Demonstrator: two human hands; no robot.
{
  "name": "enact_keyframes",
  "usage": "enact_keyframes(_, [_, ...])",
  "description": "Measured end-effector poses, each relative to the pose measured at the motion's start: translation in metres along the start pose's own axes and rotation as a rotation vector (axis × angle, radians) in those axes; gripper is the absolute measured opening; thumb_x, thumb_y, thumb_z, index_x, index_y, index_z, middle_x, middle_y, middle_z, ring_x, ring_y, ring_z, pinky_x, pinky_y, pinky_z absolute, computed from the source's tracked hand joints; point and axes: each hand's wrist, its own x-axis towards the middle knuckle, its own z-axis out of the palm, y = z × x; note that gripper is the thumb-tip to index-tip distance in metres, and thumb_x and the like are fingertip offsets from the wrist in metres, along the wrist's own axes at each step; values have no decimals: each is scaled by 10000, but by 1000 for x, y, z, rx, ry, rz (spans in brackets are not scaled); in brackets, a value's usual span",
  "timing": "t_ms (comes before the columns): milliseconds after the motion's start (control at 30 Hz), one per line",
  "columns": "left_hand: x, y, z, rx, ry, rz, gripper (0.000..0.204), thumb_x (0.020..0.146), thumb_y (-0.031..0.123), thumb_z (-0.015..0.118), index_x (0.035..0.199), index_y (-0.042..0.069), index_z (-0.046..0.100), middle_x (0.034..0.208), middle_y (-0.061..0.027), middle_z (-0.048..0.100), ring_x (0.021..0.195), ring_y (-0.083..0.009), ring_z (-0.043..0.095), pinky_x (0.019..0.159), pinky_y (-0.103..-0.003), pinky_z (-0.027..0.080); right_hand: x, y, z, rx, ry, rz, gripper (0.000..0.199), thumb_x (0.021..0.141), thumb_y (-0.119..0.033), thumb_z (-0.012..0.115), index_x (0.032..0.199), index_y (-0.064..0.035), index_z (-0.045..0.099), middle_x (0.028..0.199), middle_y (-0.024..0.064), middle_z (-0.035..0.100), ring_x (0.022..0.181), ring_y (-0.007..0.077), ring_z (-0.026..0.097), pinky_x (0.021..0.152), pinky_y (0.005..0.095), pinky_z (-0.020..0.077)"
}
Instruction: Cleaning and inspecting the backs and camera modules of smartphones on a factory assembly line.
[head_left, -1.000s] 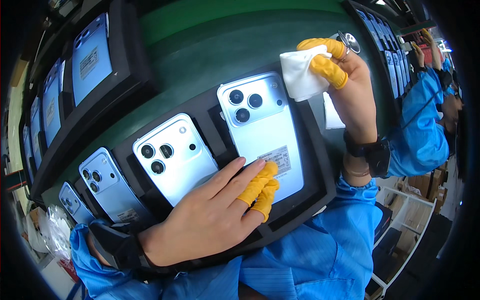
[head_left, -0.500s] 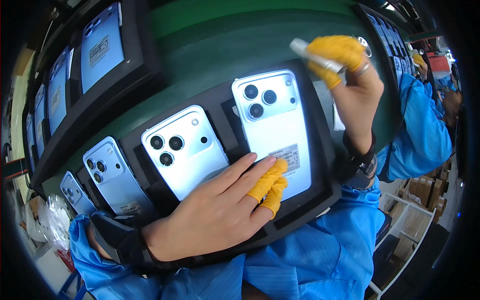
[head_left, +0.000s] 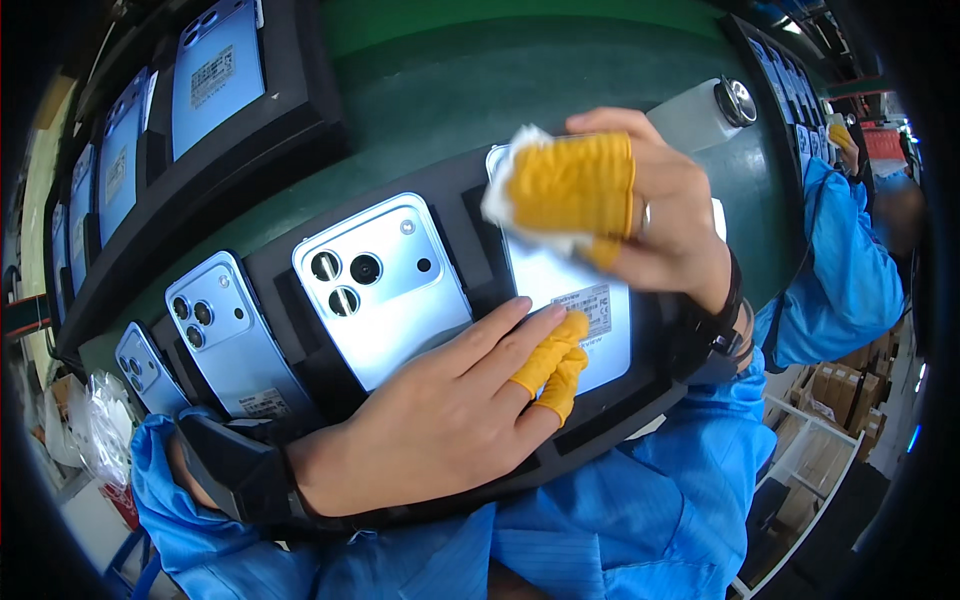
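Yellow finger cots cover some fingers of both my hands. My left hand (head_left: 440, 410) rests on the lower part of a light blue smartphone (head_left: 545, 277), its fingers stretched over the label area and holding nothing. In my right hand (head_left: 665, 205) is a folded white cloth (head_left: 500, 195), gripped between the covered fingers over the phone's upper back. That hand and the cloth hide the phone's camera area; motion blurs the cloth. The phone lies face down in a black foam tray (head_left: 475, 215). Left of it, a second smartphone (head_left: 385, 300) lies camera side up.
Two more smartphones (head_left: 230, 330) sit farther left in the tray. Another black tray (head_left: 300, 130) with phones stands at the far left. On the green table (head_left: 450, 90), a translucent bottle (head_left: 690, 115) with a metal cap lies beyond my right hand. A co-worker's blue sleeve (head_left: 840, 260) is at right.
My right hand has moved left and down with the white cloth, from beside the phone to over its camera end. The bottle has come into fuller view. My left hand stays on the phone.
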Motion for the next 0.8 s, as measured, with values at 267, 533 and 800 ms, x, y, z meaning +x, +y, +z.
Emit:
enact_keyframes(267, [1, -1, -3, -13, -25, 3, 189, 804, 226, 629, 742, 48, 616, 982, -180, 639, 1112, -287, 550, 977, -399, 416, 2, 1, -6, 40, 191, 33, 71, 613, -3, 618, 678, -16, 642, 737, 85, 647, 744, 248, 627, 815, 404, 431])
enact_keyframes(533, [-1, -1, -4, 0, -25, 11, 166, 795, 215, 633, 745, 57, 621, 974, -179, 638, 1113, -291, 549, 974, -402, 418, -2, 0, -25, -79, -45, 26, 201, 687, -83, 649, 878, -50, 700, 886, 84, 681, 868, 285, 624, 810, 397, 426])
enact_keyframes(800, [-2, -1, -4, 0, -32, -2, 192, 797, 230, 645, 718, 57, 621, 944, -174, 645, 1124, -282, 547, 979, -396, 413, 1, -6, -8, -46, -34, 9, 176, 610, -35, 660, 786, -34, 658, 807, 76, 628, 846, 304, 595, 804, 408, 425])
